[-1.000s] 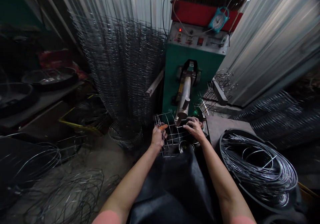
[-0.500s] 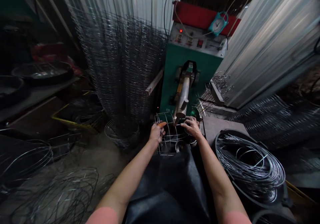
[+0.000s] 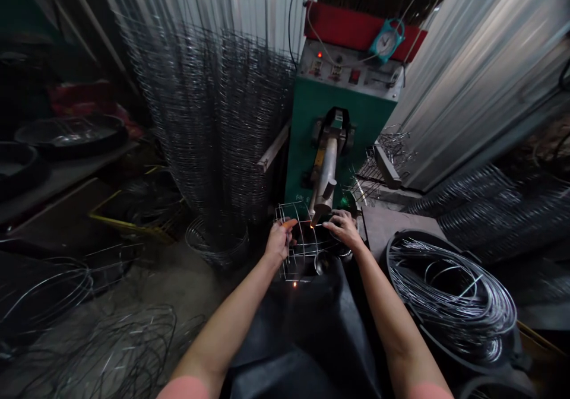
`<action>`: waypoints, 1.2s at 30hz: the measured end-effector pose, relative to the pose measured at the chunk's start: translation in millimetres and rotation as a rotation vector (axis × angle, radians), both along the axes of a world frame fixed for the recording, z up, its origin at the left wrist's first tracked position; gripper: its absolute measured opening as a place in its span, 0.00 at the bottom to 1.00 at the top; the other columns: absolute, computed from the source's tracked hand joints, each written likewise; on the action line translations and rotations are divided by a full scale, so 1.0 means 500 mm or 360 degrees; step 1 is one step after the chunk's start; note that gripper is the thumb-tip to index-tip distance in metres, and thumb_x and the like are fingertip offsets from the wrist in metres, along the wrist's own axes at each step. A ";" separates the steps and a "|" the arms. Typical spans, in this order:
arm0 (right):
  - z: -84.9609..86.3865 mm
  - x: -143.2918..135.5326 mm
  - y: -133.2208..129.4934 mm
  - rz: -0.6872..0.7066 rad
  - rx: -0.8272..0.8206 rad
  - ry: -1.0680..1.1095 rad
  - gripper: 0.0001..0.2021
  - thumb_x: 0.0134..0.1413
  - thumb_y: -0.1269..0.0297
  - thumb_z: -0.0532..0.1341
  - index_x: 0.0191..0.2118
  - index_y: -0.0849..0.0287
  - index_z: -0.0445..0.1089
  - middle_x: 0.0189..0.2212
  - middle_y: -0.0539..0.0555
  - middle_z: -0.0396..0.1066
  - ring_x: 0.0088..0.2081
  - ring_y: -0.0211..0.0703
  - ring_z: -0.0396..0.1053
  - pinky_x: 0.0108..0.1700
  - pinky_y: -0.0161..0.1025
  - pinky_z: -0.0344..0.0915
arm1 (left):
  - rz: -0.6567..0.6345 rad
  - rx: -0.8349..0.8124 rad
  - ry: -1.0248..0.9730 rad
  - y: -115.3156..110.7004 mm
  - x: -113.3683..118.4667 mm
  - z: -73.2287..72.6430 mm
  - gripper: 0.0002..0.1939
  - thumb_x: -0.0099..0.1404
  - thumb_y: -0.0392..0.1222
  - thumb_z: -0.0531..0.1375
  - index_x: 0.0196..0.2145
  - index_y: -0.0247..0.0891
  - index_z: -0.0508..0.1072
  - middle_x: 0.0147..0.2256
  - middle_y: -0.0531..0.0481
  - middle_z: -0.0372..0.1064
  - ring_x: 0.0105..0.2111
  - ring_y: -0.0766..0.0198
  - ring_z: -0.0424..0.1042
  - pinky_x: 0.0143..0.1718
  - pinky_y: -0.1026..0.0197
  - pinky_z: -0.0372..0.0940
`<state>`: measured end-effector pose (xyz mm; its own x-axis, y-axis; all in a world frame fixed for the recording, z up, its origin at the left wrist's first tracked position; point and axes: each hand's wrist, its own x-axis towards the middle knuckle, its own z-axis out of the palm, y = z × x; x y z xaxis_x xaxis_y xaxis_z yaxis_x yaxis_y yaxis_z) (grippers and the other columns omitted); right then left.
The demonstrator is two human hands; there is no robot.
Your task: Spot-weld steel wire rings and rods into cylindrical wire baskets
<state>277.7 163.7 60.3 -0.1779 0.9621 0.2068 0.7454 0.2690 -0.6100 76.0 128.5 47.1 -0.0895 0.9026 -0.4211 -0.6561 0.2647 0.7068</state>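
Note:
My left hand, with an orange cover on its thumb, is closed on the left side of a curved wire grid. At the grid's right, my right hand pinches the end of a thin metal wire that lies across the grid. The round metal electrode arm of a green spot welder reaches down between my hands. Its tip meets the wire, with an orange glow there. A spark shows lower down over my black apron.
Tall stacks of wire baskets stand left of the machine. A black tub on the right holds coiled wires. Loose wire lies on the floor at left. A teal clock hangs on the machine's top.
The glow at the electrode tip and the spark over the apron have appeared. The electrode tip looks slightly lower. Both hands keep nearly the same places and grips.

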 end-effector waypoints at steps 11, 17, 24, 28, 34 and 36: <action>-0.026 0.016 -0.065 0.0013 -0.0115 0.0076 0.15 0.50 0.50 0.59 0.23 0.55 0.69 0.44 0.56 0.67 0.50 0.54 0.57 0.51 0.54 0.52 | -0.0173 -0.0006 0.0157 -0.046 0.003 0.013 0.26 0.46 0.44 0.64 0.43 0.41 0.60 0.19 0.64 0.54 0.11 0.76 0.48 0.11 0.69 0.45; 0.011 0.000 -0.156 0.0115 0.0068 -0.0032 0.13 0.52 0.52 0.59 0.40 0.51 0.70 0.45 0.56 0.69 0.49 0.53 0.62 0.48 0.53 0.55 | -0.0356 -0.0124 -0.0048 -0.098 -0.073 -0.014 0.22 0.47 0.40 0.63 0.40 0.39 0.63 0.17 0.63 0.49 0.11 0.79 0.44 0.11 0.72 0.40; 0.052 0.087 -0.224 0.0063 0.0239 0.0295 0.18 0.50 0.53 0.59 0.47 0.52 0.68 0.43 0.55 0.71 0.45 0.51 0.67 0.48 0.49 0.61 | -0.0383 -0.0027 -0.0609 -0.202 -0.179 -0.022 0.12 0.55 0.35 0.57 0.39 0.32 0.68 0.17 0.61 0.47 0.10 0.80 0.42 0.09 0.75 0.39; 0.097 0.106 -0.271 0.0035 0.0366 0.0623 0.11 0.49 0.56 0.60 0.38 0.53 0.72 0.34 0.51 0.74 0.37 0.46 0.70 0.40 0.42 0.65 | -0.0363 0.0168 -0.0730 -0.270 -0.179 0.006 0.12 0.58 0.35 0.53 0.40 0.29 0.69 0.17 0.59 0.49 0.10 0.80 0.43 0.08 0.75 0.42; 0.223 0.045 -0.344 0.0022 0.0839 0.0724 0.08 0.50 0.57 0.60 0.30 0.55 0.72 0.26 0.49 0.71 0.30 0.41 0.68 0.34 0.38 0.64 | -0.0509 0.0257 -0.0165 -0.291 -0.182 0.051 0.17 0.54 0.38 0.59 0.42 0.31 0.69 0.31 0.43 0.69 0.26 0.63 0.70 0.26 0.60 0.66; 0.262 0.014 -0.358 0.0058 0.0919 0.0591 0.08 0.50 0.57 0.61 0.30 0.55 0.72 0.27 0.50 0.71 0.30 0.42 0.68 0.35 0.39 0.64 | -0.0275 0.0323 0.0200 -0.288 -0.187 0.084 0.18 0.53 0.40 0.61 0.43 0.34 0.69 0.35 0.42 0.69 0.32 0.60 0.71 0.30 0.59 0.65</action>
<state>284.7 -15.1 191.1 -0.0265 0.6742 0.7381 0.4989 0.6487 -0.5746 -17.6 -15.6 88.9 0.0328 0.9737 -0.2254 -0.5176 0.2095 0.8296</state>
